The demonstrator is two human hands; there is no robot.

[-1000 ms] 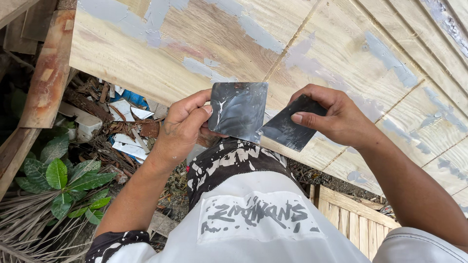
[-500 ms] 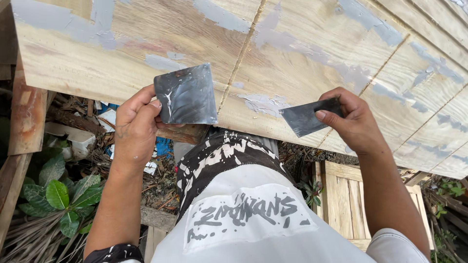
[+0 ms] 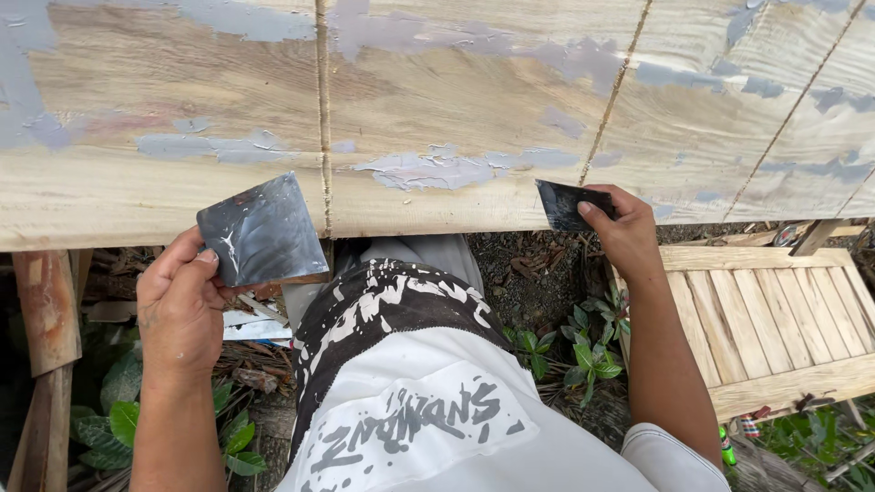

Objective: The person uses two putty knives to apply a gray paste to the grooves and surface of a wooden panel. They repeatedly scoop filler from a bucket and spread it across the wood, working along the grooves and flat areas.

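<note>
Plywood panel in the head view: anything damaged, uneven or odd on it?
The plywood panel shows grey filler in irregular, flaky patches, thick near the lower edge and thin elsewhere, leaving bare wood between. The seam looks rough and partly unfilled. The left hand holds a smeared square plate; the right hand holds a dark scraper.

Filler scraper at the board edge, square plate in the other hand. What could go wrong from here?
1. The small scraper in the right hand sits at the wooden panel's lower edge; filler may drop onto the white shorts.
2. The left hand pinches the dark plate by one corner only; it could slip or tilt.
</note>
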